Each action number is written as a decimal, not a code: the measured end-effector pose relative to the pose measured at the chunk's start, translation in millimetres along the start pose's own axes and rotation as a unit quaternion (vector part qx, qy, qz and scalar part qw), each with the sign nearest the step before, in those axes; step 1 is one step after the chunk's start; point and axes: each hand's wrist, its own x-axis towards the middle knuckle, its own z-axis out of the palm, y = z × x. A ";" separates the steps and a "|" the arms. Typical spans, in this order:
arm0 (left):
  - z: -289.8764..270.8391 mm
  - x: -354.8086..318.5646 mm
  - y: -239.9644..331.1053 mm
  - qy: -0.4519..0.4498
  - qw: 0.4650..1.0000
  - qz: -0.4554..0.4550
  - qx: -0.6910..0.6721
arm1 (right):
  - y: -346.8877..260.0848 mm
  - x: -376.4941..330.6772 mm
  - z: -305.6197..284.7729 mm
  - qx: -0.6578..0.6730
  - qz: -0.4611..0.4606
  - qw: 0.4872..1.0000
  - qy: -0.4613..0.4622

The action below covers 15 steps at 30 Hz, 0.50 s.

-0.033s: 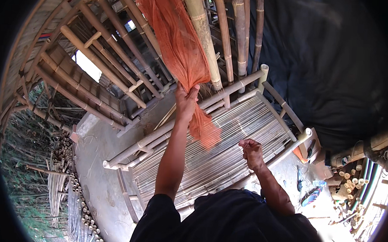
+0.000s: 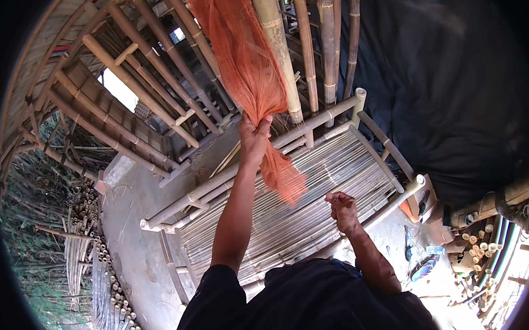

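My left hand (image 2: 254, 142) grips a bunched length of orange netting (image 2: 245, 58), which hangs from the top of the view. Below the fist, the netting's loose, frayed end flares out over a bamboo bench (image 2: 244, 223). To the right of that end, and apart from it, my right hand (image 2: 344, 211) is closed with thumb and fingertips pinched together. Whatever it may hold is too small to make out. Just right of the netting stands a thick bamboo post (image 2: 274, 41), rising behind the bench's rail.
Slanting bamboo racks (image 2: 150, 83) fill the upper left. A black sheet (image 2: 438, 102) hangs at the right. Cut bamboo poles (image 2: 103, 276) are stacked at the lower left, with more cut bamboo pieces (image 2: 482, 251) at the far right. Concrete floor (image 2: 137, 236) shows beside the bench.
The netting's loose end has swung slightly to the right and looks sharper. Both hands stay almost where they were.
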 end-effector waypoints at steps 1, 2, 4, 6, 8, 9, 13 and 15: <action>-1.5 0.5 0.9 0.000 1.000 0.006 0.001 | 13.1 -3.8 -2.9 -0.015 0.019 1.000 0.008; -4.2 1.2 -0.2 0.006 1.000 0.000 0.004 | 26.1 -8.4 -10.4 -0.090 0.017 0.996 0.025; -14.0 5.0 -4.9 0.023 1.000 -0.008 0.014 | 54.1 -23.7 -31.8 -0.111 0.040 0.993 0.029; -28.1 8.8 -14.7 0.020 1.000 0.005 0.023 | 91.3 -31.4 -55.7 -0.142 0.033 0.988 0.048; -41.3 7.0 -23.1 0.014 1.000 0.007 0.022 | 122.9 -45.0 -70.1 -0.147 0.024 0.984 0.094; -51.9 6.8 -25.3 0.014 1.000 0.004 0.021 | 134.8 -51.1 -79.0 -0.271 0.150 0.942 0.132; -29.7 23.1 -29.5 0.000 0.999 0.036 0.000 | 272.0 -112.7 -222.2 -0.713 0.169 0.679 0.045; -55.1 16.7 -27.9 0.011 0.999 0.002 0.036 | 286.0 -177.9 -210.3 -0.570 0.278 0.741 0.221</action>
